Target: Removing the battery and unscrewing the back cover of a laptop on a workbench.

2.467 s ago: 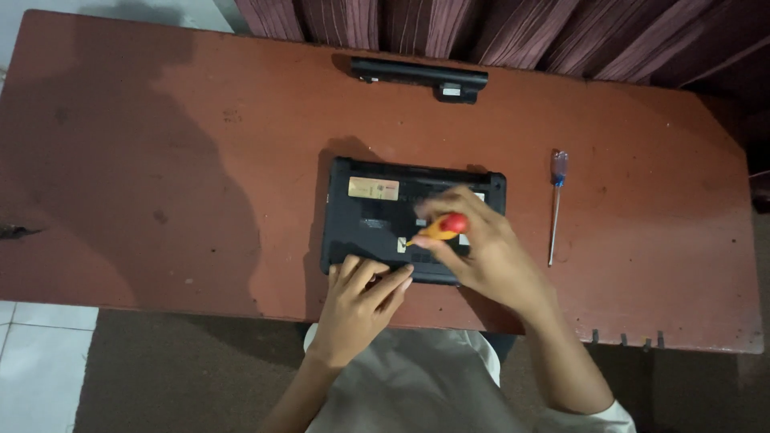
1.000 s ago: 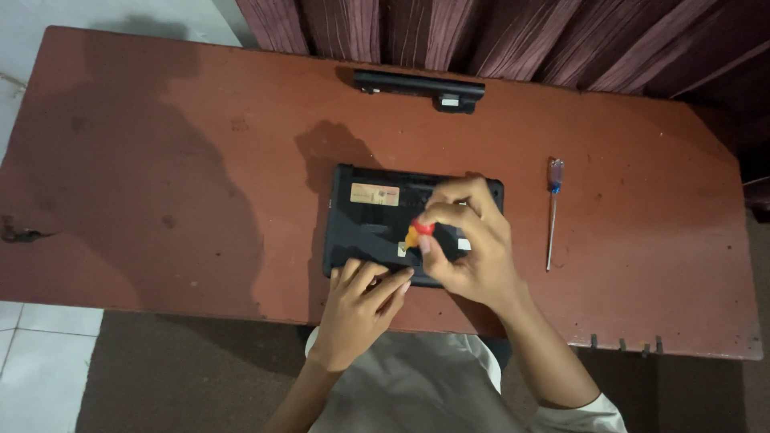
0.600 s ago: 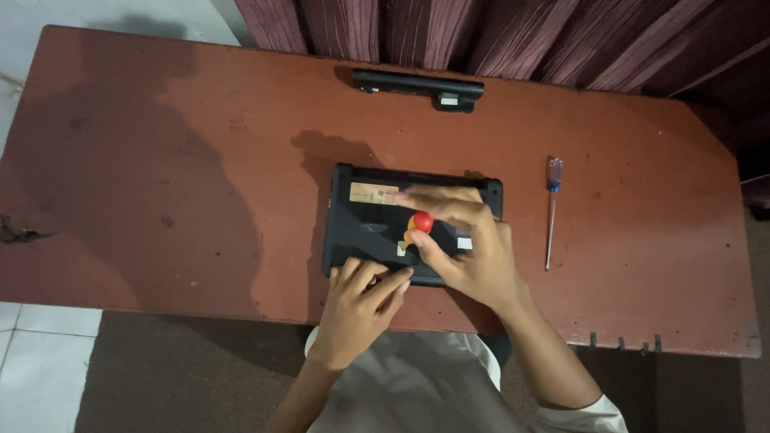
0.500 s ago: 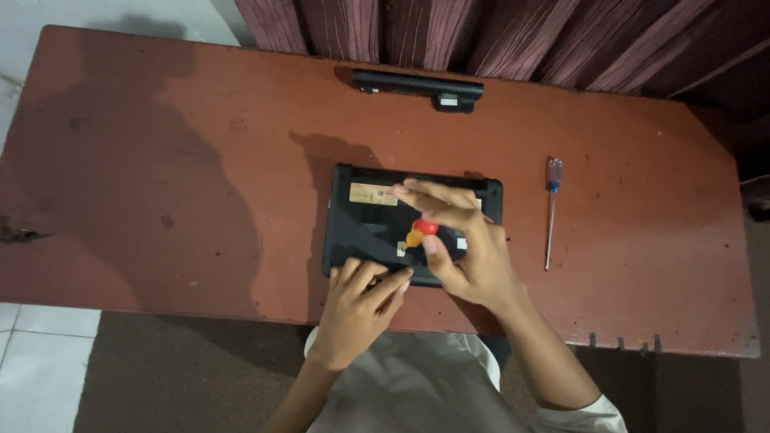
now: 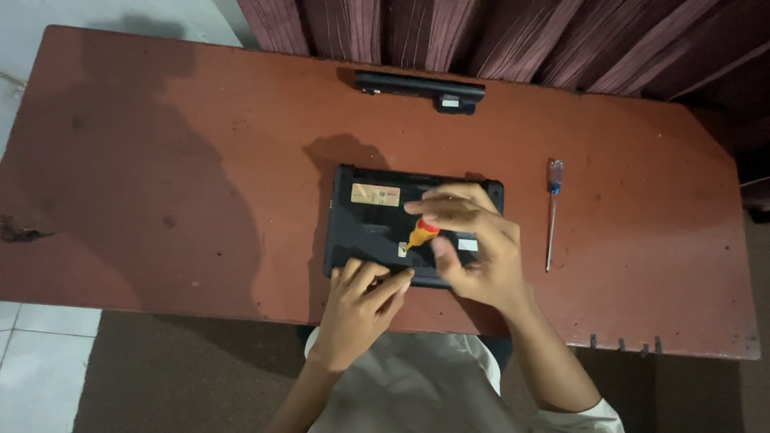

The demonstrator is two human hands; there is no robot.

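A black laptop (image 5: 369,220) lies upside down near the front edge of the reddish-brown table (image 5: 160,184). My right hand (image 5: 473,252) grips a small screwdriver with a red and yellow handle (image 5: 421,232), its tip down on the laptop's underside near the middle. My left hand (image 5: 361,301) rests flat on the laptop's front edge, fingers spread, pressing it down. The screwdriver's tip is mostly hidden by my fingers.
A long black battery pack (image 5: 421,88) lies at the table's far edge, in front of dark curtains. A thin screwdriver with a blue handle (image 5: 552,210) lies to the right of the laptop. Small hooks (image 5: 626,345) line the front right edge.
My right hand has shifted slightly left over the laptop and the red and yellow screwdriver has tilted and turned in its fingers. The left hand has stayed on the front edge.
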